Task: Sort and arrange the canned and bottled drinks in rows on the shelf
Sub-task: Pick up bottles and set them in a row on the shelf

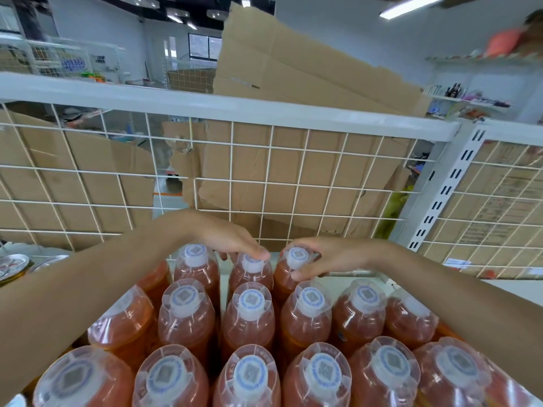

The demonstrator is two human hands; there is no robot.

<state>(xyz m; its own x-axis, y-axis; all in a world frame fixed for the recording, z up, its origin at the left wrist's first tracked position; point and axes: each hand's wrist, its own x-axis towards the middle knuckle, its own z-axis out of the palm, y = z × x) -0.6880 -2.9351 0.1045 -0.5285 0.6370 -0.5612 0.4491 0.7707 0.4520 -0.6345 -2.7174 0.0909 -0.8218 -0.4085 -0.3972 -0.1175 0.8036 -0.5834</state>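
Several bottles of orange-red drink with white caps stand in rows on the white shelf (346, 282), seen from above. My left hand (232, 240) curls over the cap of the middle bottle (251, 276) in the back row, fingertips pinching its top. My right hand (323, 258) grips the neck of the neighbouring back-row bottle (286, 279), its cap showing between thumb and fingers. Another back-row bottle (195, 268) stands just left of my left hand. Both forearms reach over the front rows.
A white wire grid panel (264, 177) backs the shelf, with brown cardboard (293, 83) behind it. A slotted white upright (446, 189) stands at the right. Can tops (13, 267) show at the far left. Bare shelf surface lies to the right of the back row.
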